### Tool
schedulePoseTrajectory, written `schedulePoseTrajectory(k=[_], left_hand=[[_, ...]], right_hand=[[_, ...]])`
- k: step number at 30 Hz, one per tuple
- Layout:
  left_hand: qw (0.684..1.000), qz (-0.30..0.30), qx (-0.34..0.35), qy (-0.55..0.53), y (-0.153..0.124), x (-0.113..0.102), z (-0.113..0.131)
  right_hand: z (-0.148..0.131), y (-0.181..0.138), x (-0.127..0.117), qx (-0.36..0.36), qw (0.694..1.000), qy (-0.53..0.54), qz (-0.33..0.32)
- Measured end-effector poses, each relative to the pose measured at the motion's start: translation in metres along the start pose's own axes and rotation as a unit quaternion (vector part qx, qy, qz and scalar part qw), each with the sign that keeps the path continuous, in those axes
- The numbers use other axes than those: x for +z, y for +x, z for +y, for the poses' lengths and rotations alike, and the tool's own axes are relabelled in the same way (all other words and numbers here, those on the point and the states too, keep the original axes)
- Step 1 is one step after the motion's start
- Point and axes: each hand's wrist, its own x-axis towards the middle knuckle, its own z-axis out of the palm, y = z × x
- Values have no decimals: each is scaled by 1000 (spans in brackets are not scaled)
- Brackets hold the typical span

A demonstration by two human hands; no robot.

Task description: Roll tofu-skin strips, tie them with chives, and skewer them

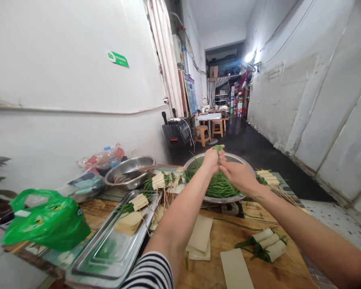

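Both my arms reach out over a wide metal bowl (198, 160) full of long green chives (218, 186). My left hand (212, 158) is closed in a fist around a bunch of chives, whose cut ends stick out above it. My right hand (236, 174) is beside it, fingers pinched on the same bunch just below the left fist. On the wooden table (228, 237) nearer me lie pale tofu-skin sheets (200, 235) and three rolled bundles with greens inside (267, 245).
A steel tray (108, 249) at the left holds skewered rolls (138, 200). A second metal bowl (130, 170) and a green plastic bag (46, 222) stand further left. More skewered rolls (266, 174) lie right of the chive bowl. Stools and a corridor lie beyond.
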Motion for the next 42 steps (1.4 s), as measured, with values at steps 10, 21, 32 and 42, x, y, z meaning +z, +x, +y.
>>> schedulePoseTrajectory(k=[10,21,32,42], left_hand=[[943,-136,-20,303,-4,-24,-10],[924,-276,-146,220,-3,-36,4],[892,-226,-52,388,-11,-44,9],[874,-237,-48,422,1,-39,3]], right_hand=[[4,21,-20,292,823,462,-156],[14,21,-1,379,764,520,-54],[15,26,-5,354,819,446,-78],[10,30,-13,397,761,503,-99]])
